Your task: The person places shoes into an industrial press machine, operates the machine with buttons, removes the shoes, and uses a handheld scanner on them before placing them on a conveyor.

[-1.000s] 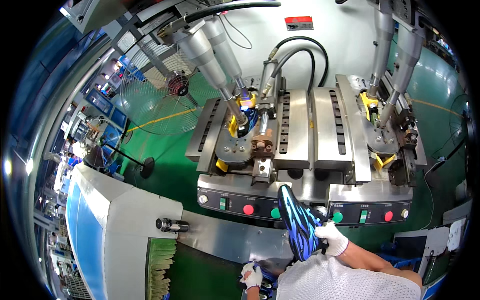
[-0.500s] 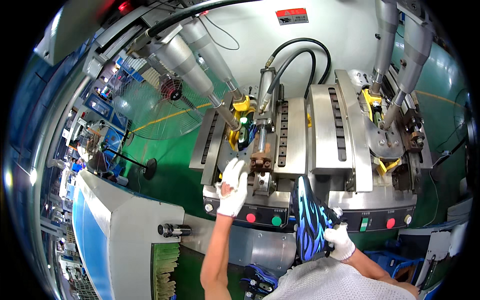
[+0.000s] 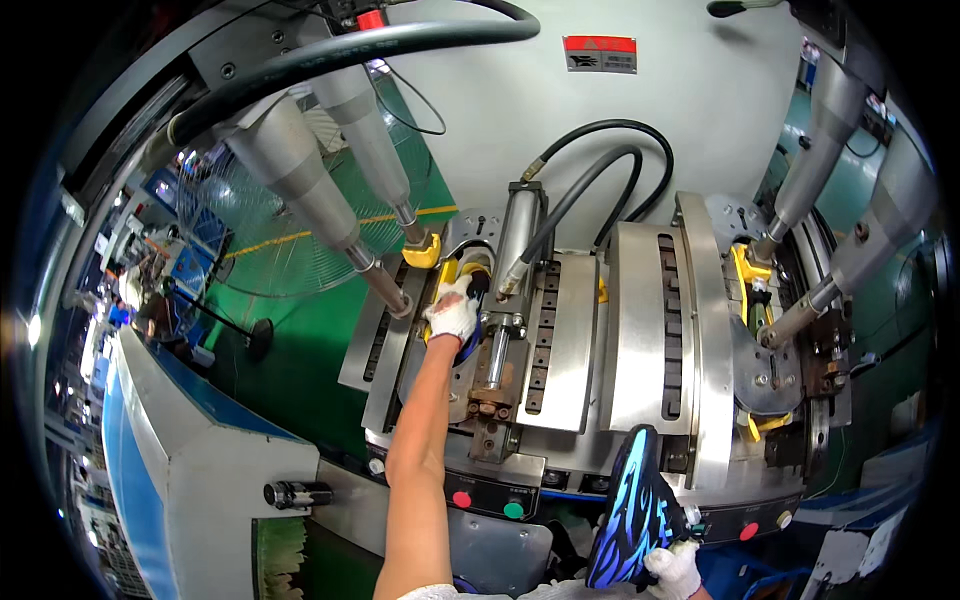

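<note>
My gloved left hand [image 3: 455, 312] reaches into the left station of a metal pressing machine. Its fingers are closed around a dark shoe [image 3: 478, 283] seated there, and the glove hides much of that shoe. Low on the right, my gloved right hand [image 3: 675, 570] grips a black shoe with blue flame-like streaks [image 3: 632, 515], held toe up in front of the machine. Over the left station hang two press rods, one with a yellow pad [image 3: 423, 251] at its end, apart from the shoe.
At the right station, press rods [image 3: 792, 318] reach down to another clamped piece. Red and green buttons [image 3: 513, 510] line the front panel. Black hoses [image 3: 600, 180] arch behind the stations. A caged fan [image 3: 290, 200] stands beyond the left side, and a white-and-blue cabinet [image 3: 200, 440] is nearer.
My left hand has moved forward from the station's front onto the shoe. The left press rods have lifted off it. The streaked shoe in my right hand sits lower in view.
</note>
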`<state>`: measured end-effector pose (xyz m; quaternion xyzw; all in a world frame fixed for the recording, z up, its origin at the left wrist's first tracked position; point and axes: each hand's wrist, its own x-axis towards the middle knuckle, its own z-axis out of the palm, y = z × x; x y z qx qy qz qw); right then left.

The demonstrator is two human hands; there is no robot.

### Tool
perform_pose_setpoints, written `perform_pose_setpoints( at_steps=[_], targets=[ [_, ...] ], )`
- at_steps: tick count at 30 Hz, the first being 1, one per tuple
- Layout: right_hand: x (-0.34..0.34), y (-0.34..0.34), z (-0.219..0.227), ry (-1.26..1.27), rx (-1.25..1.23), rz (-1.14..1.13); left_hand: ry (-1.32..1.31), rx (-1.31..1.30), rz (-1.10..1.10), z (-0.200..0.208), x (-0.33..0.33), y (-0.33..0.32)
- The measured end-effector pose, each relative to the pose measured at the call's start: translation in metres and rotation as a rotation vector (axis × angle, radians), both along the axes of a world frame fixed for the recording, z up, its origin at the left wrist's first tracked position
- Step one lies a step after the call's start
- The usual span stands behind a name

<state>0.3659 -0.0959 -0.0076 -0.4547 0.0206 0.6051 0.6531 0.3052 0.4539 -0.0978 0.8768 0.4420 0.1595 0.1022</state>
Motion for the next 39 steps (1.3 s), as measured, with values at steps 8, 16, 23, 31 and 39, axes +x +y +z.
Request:
perform_pose_setpoints(
  at_steps=[8,16,23,31,39],
  targets=[
    [-0.02,0.041,0.009,-0.363,0.039,0.027,-0.348,0.093,0.016,0.124,-0.084,-0.078],
    [-0.061,0.302,0.048,-0.119,0.288,0.127,-0.542,0.045,0.257,0.131,-0.29,-0.264],
    [0.083,0.533,-0.103,-1.135,-0.361,0.32,-0.186,-0.448,0.75,0.087,-0.393,-0.393],
    [-0.047,0.576,-0.138,-1.669,-0.567,0.342,-0.003,-0.395,1.365,0.038,-0.455,-0.549],
    [-0.083,0.614,-0.164,-1.95,-0.528,0.466,0.168,-0.199,1.779,0.031,-0.455,-0.683]
  ],
)
